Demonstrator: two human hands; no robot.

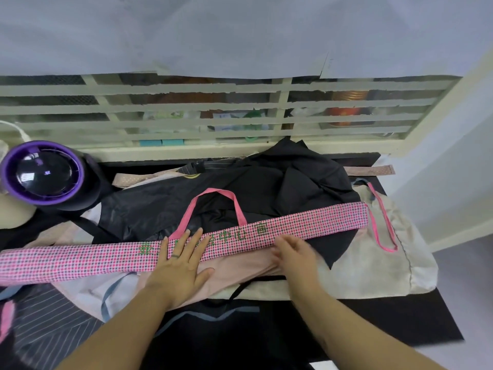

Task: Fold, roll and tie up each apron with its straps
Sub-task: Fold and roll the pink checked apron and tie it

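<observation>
**A:** How far along is it?

**B:** The pink checked apron (306,222) is folded into a long narrow strip across the middle of the frame. I'd say rolling and tying are both left to do. Its neck strap (213,191) loops free above.

**A:** And the hands?

**B:** The left hand (181,265) lies flat with its fingers spread, pressing the strip. The right hand (293,253) is blurred, with fingers that look straight, at the strip's lower edge.

**A:** Anything else?

**B:** Black aprons (266,182) and a cream apron (373,263) lie loose underneath on a dark bench (400,319). There's a slatted grille (186,106) behind and a purple-rimmed device (42,173) at upper left.
</observation>
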